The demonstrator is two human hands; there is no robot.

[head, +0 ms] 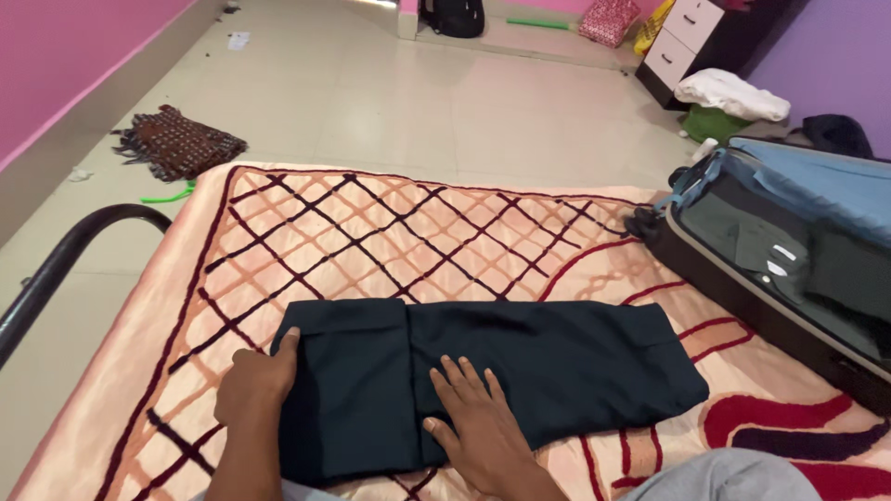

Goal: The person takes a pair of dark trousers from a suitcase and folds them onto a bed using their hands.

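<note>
I see the dark trousers lying folded across the patterned blanket, their near edge running out of view behind my arms. My left hand grips the left fold, thumb on top, fingers tucked under the cloth and hidden. My right hand lies flat and spread wide on the middle, holding nothing. The open suitcase sits at the right, cut off by the frame; what lies inside is dark and hard to make out. A black rail curves at left.
</note>
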